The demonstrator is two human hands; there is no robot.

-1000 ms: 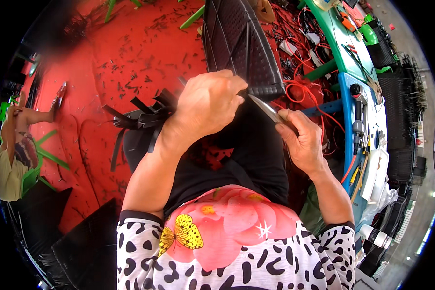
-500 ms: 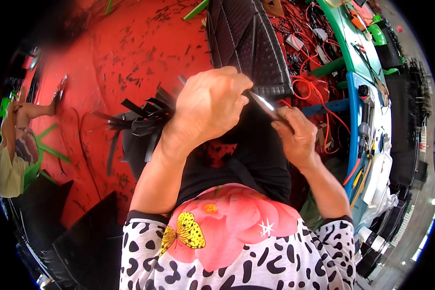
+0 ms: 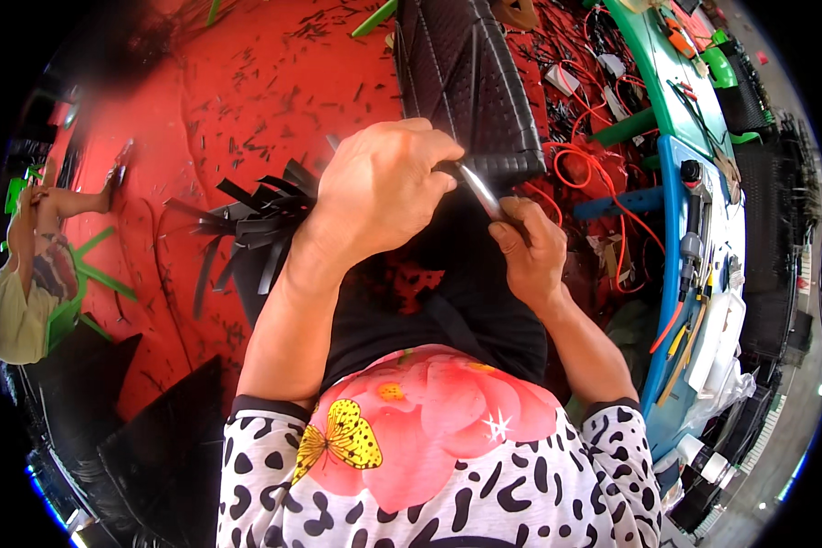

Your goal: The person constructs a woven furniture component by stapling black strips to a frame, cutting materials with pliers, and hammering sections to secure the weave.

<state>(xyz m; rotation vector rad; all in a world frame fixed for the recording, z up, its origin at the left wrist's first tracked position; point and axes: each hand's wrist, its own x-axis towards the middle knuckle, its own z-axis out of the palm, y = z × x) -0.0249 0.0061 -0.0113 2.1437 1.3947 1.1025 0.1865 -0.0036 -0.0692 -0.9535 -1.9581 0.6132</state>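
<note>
My left hand point(image 3: 382, 187) is closed over black flat strips point(image 3: 267, 215), whose loose ends fan out to the left past my wrist. At its fingertips a small dark end meets the tip of a shiny metal blade point(image 3: 480, 190). My right hand point(image 3: 532, 245) grips the near end of that blade between thumb and bent fingers; any handle is hidden in the hand. Just beyond both hands stands a black woven panel point(image 3: 461, 82) with a ribbed edge. What lies inside my left palm is out of sight.
Black scraps point(image 3: 274, 114) litter the red floor. Red hose point(image 3: 603, 183) coils at the right, beside a blue table point(image 3: 669, 301) with tools on it and a green table point(image 3: 644, 55). On the left a person point(image 3: 23, 310) sits on a green stool.
Both hands have shifted slightly left, the right one more, together with the blade. The blade now stands steeper, its tip still at my left fingertips.
</note>
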